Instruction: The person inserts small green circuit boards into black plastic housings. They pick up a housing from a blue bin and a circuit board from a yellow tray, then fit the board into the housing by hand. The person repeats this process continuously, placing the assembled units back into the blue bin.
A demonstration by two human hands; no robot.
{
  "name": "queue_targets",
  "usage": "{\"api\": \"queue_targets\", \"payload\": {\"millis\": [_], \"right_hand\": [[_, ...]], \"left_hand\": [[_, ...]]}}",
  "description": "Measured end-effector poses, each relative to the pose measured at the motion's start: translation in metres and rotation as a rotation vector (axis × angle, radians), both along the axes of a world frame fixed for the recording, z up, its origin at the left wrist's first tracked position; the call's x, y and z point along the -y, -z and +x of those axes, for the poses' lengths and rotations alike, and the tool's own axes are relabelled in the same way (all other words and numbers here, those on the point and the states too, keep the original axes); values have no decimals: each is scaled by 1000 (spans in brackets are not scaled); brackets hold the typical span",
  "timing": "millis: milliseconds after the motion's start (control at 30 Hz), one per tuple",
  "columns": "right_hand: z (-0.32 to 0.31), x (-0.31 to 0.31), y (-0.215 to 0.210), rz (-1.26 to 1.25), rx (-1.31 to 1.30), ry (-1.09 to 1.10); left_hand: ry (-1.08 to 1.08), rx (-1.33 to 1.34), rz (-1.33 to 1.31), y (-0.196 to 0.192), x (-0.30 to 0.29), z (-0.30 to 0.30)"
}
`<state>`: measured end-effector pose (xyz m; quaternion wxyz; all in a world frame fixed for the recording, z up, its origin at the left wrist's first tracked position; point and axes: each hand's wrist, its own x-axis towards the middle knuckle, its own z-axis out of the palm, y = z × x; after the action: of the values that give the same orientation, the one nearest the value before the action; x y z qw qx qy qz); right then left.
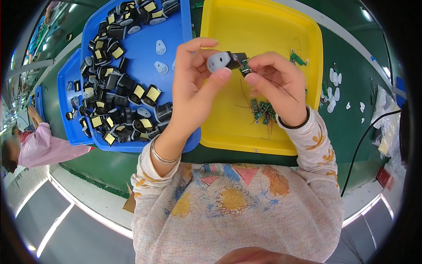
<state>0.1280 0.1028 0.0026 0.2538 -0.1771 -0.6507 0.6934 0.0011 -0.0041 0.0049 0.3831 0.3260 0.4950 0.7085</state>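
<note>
Raised above the yellow tray (228, 26), left hand (193, 83) pinches a small motor (222, 60); right hand (277, 81) fingertips close on its green circuit board (244, 69), presumably for alignment.

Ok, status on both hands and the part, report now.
Left hand pinching small black motor with grey cap. Right hand holding small green circuit board against it. Both raised over yellow tray. Nothing in the way.

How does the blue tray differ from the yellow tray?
The blue tray is crowded with many small black parts; the yellow tray holds only a few small green circuit boards with thin wires. The blue tray lies on the left, the yellow tray on the right. Both rest on the green table.
</note>
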Motion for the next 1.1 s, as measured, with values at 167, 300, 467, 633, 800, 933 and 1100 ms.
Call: {"api": "queue_targets", "payload": {"millis": [167,300,467,633,800,933,1100], "right_hand": [[2,-5,-1,-216,18,-134],[2,-6,-2,-309,22,-161],[0,-6,-2,-451,8,-177],[0,-4,-3,-500,14,-174],[1,-3,-1,-513,27,-199],[0,-2,-6,-534,48,-209],[1,0,-7,-551,116,-247]], "left_hand": [[-37,-176,-28,7,2,-3],[-14,-119,-130,6,2,-7],[32,6,-139,7,-1,-6],[47,-42,-182,5,-1,-4],[20,-111,-173,3,0,0],[-37,-174,-145,3,0,3],[-59,-302,-65,5,3,1]]}}
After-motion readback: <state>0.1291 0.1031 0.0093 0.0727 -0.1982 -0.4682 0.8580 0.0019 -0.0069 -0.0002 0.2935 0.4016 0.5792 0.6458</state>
